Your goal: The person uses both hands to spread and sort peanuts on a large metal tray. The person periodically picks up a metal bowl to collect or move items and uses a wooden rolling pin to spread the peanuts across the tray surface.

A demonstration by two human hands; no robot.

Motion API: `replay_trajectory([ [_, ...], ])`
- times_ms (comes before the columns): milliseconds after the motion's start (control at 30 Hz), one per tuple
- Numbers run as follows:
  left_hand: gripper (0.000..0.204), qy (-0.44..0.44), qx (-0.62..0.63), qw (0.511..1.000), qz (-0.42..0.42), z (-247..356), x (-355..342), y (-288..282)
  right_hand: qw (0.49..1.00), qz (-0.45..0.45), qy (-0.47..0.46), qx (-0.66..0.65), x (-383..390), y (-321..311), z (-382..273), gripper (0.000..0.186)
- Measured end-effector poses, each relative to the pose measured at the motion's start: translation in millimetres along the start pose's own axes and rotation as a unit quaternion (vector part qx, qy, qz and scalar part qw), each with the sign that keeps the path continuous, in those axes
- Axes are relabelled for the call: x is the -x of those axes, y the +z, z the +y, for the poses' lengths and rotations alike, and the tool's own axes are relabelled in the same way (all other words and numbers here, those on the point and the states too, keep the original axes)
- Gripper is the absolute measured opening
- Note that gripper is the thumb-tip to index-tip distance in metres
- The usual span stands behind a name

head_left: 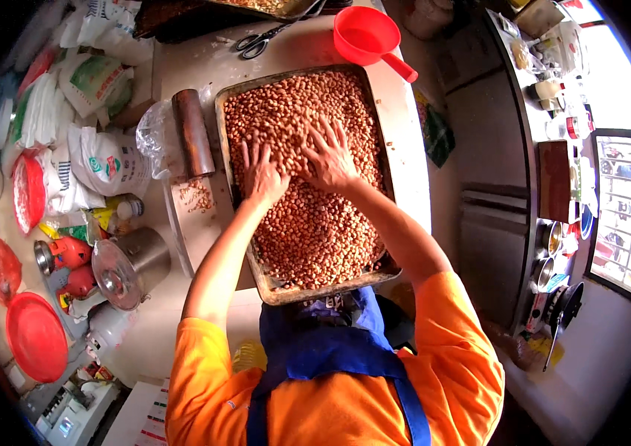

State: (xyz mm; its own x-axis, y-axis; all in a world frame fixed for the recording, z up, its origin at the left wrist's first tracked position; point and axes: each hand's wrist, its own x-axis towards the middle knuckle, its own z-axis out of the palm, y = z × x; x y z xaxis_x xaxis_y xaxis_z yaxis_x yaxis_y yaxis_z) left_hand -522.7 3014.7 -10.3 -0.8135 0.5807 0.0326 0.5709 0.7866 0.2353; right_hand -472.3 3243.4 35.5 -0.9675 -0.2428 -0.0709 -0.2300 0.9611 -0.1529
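The fingertips of both hands sink among reddish-brown nuts, so whether either holds any cannot be told; the left hand and right hand lie palms down, fingers spread and slightly bent, in the upper half of the load. At twelve o'clock the picture's edge cuts off a dark pan, whose golden contents are hard to make out. The nuts fill a worn, rimmed metal tray, whose near end reaches the person's blue apron. A lidded steel pot stands at eight o'clock from the tray, its inside hidden. On the counter, a red dipper sits at one o'clock, scissors at eleven. A brown cylinder lies at ten, just beside the tray, with a clear plastic bag beyond; loose bits lie scattered at nine.
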Motion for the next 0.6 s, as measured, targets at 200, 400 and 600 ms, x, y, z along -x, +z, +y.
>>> replay_trajectory([
  [200,0.038,-0.078,0.062,0.988,-0.114,-38,-51,8,0.999,-0.042,0.007,0.01,-62,5,43,0.079],
  [400,0.051,-0.049,0.046,0.987,-0.145,-15,-29,-16,0.999,0.016,-0.028,-0.029,-31,1,31,0.073],
  [600,0.06,0.021,0.121,0.992,-0.03,17,64,-2,0.997,-0.05,-0.014,-0.056,66,3,-19,0.095],
])
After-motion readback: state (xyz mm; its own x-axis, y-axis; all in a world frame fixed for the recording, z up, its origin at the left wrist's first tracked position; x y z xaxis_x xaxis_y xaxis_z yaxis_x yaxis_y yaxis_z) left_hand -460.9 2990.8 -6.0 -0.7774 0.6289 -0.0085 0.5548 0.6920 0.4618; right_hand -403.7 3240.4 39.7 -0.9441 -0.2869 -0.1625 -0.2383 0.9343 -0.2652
